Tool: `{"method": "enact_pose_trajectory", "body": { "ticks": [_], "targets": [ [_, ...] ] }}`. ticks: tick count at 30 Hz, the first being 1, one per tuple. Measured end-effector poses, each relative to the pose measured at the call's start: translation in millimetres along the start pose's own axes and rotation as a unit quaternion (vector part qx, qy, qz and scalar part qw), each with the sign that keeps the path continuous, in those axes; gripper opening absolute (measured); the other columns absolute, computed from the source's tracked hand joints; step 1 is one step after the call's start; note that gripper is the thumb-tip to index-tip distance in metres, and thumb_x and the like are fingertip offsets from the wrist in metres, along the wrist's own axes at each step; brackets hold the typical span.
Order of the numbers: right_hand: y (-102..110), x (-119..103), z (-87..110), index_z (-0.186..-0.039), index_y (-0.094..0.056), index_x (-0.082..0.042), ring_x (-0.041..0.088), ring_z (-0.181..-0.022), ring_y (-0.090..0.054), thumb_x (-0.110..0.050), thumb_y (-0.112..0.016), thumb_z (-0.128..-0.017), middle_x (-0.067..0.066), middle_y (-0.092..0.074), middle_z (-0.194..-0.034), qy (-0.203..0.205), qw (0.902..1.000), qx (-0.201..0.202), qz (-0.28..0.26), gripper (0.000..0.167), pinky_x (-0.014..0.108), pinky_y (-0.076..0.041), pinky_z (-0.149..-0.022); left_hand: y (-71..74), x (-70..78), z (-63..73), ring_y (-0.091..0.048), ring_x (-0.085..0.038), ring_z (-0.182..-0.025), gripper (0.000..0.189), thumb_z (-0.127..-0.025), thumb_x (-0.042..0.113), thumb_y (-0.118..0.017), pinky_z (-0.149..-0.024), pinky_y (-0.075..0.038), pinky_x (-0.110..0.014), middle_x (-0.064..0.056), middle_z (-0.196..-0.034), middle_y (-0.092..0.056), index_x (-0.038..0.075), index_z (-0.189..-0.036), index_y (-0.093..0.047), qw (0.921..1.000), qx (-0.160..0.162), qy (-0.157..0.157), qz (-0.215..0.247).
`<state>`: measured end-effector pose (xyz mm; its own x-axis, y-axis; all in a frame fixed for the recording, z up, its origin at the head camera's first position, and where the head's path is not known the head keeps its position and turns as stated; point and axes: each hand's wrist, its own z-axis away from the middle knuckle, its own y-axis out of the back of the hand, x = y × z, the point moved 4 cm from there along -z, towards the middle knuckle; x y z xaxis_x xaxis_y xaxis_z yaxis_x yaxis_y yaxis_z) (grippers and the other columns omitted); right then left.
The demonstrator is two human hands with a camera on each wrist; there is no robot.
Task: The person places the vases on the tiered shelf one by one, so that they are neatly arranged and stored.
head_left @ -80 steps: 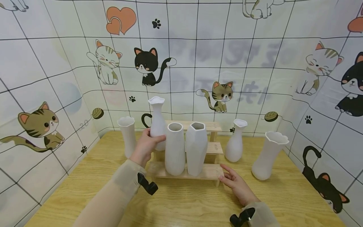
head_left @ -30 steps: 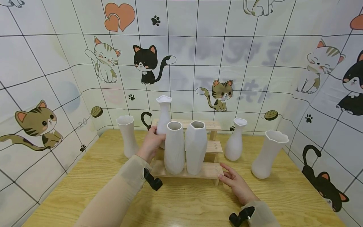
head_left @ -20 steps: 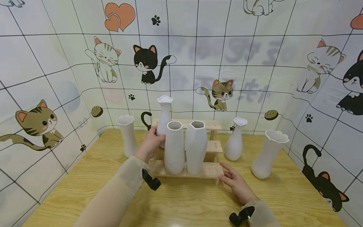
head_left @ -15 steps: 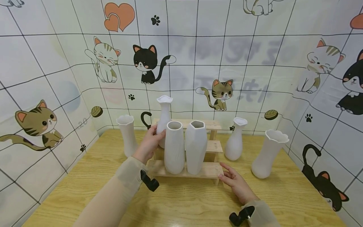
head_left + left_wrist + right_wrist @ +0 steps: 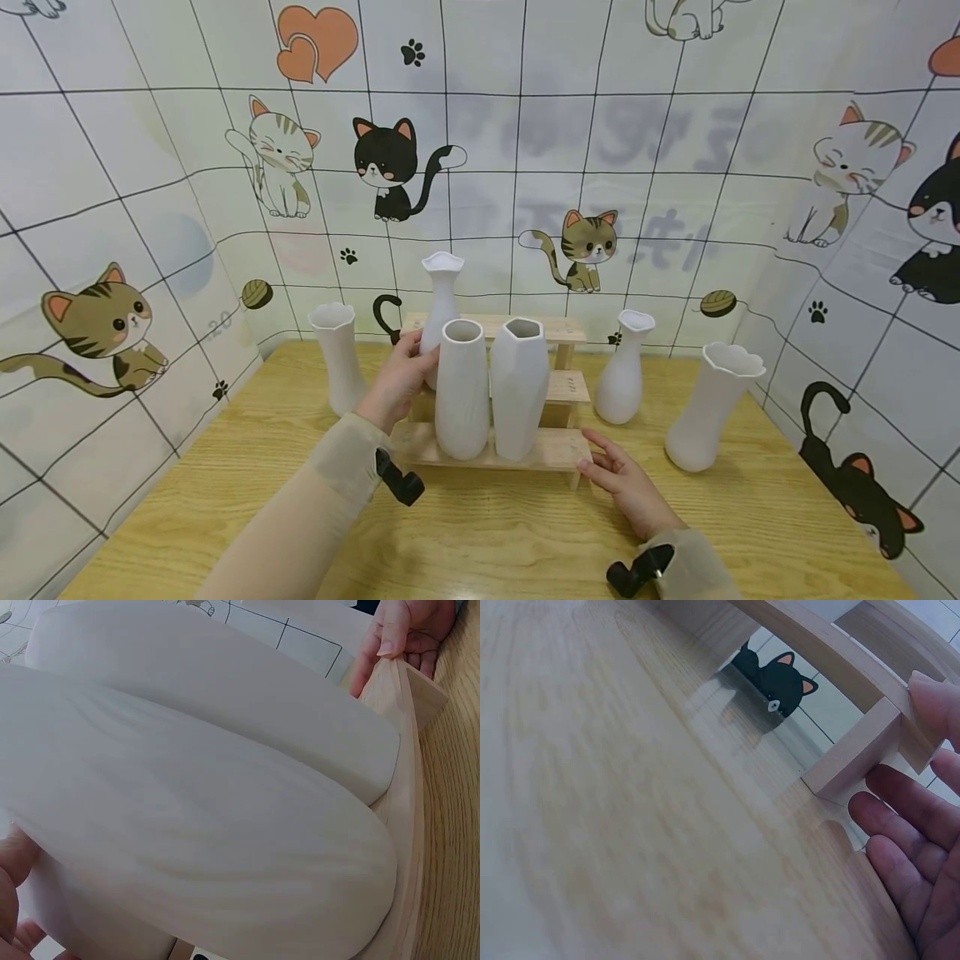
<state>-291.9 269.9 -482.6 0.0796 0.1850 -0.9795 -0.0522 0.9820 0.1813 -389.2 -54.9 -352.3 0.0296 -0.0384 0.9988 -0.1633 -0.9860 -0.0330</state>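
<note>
In the head view my left hand (image 5: 397, 379) grips a white narrow-necked vase (image 5: 441, 300) with a wavy rim, thumb toward me. That vase stands upright at the left of the wooden step stand, its base hidden behind the front vases, so I cannot tell whether it touches the middle step. On the lowest step (image 5: 558, 450) stand a round white vase (image 5: 462, 400) and a faceted white vase (image 5: 519, 400), side by side. My right hand (image 5: 626, 487) holds the right end of that step, its thumb and forefinger against the board (image 5: 885, 690).
A fluted white vase (image 5: 337, 358) stands on the table left of the stand. To the right are another narrow-necked vase (image 5: 621, 375) and a wide wavy-rimmed vase (image 5: 708, 412). A cat-printed cloth (image 5: 480, 125) surrounds the wooden table (image 5: 480, 542).
My left hand has carried the narrow-necked vase rightward, from the stand's left end to partly behind the round vase. My right hand has stayed at the step's end.
</note>
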Motion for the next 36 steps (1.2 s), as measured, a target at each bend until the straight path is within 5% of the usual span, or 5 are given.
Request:
{"method": "enact_pose_trajectory", "body": {
  "ticks": [5,16,21,28,36],
  "targets": [
    [-0.4,-0.8,-0.1,-0.150,-0.034,-0.018,0.032,-0.130,-0.040,-0.032,-0.065,-0.093,0.019,-0.042,-0.143,0.002,1.0000,0.000,0.003,0.067,0.056,-0.027,-0.106,6.5,-1.0,4.3,-0.041,-0.035,-0.126,0.057,-0.096,0.024,-0.061,-0.103,-0.035,-0.055,-0.014,-0.143,-0.040,0.013,-0.146,-0.036,1.0000,-0.005,-0.001,-0.004],
    [-0.1,-2.2,-0.9,-0.150,-0.033,-0.016,0.033,-0.130,-0.041,-0.030,-0.064,-0.093,0.020,-0.043,-0.142,0.007,1.0000,-0.001,0.002,0.067,0.057,-0.027,-0.106,42.1,-19.4,36.3,-0.029,-0.031,-0.136,0.062,-0.094,0.028,-0.064,-0.110,-0.026,-0.051,-0.013,-0.149,-0.033,0.012,-0.146,-0.036,0.9968,0.064,-0.020,-0.044],
    [1.0,-2.3,-1.3,-0.150,-0.033,-0.016,0.032,-0.130,-0.040,-0.031,-0.064,-0.093,0.019,-0.043,-0.143,0.006,1.0000,-0.002,0.002,0.068,0.057,-0.027,-0.106,55.6,-35.8,52.5,-0.029,-0.031,-0.134,0.060,-0.096,0.026,-0.062,-0.110,-0.025,-0.051,-0.013,-0.147,-0.032,0.009,-0.146,-0.035,0.9961,0.081,-0.028,-0.020],
    [1.9,-2.2,-0.9,-0.150,-0.033,-0.017,0.033,-0.132,-0.038,-0.031,-0.064,-0.093,0.020,-0.040,-0.145,0.004,1.0000,-0.003,0.000,0.067,0.058,-0.025,-0.107,65.6,-80.3,60.3,-0.026,-0.034,-0.135,0.065,-0.097,0.024,-0.060,-0.110,-0.022,-0.053,-0.019,-0.150,-0.026,0.006,-0.149,-0.028,0.9973,0.074,0.004,-0.003],
    [0.8,1.2,-0.6,-0.151,-0.032,-0.015,0.034,-0.130,-0.040,-0.030,-0.064,-0.093,0.020,-0.042,-0.143,0.002,1.0000,0.001,-0.001,0.068,0.058,-0.025,-0.107,60.6,-115.3,63.6,-0.026,-0.038,-0.137,0.075,-0.092,0.020,-0.066,-0.109,-0.027,-0.053,-0.019,-0.152,-0.022,0.008,-0.151,-0.022,0.9979,0.031,0.054,0.020]
  ]
}}
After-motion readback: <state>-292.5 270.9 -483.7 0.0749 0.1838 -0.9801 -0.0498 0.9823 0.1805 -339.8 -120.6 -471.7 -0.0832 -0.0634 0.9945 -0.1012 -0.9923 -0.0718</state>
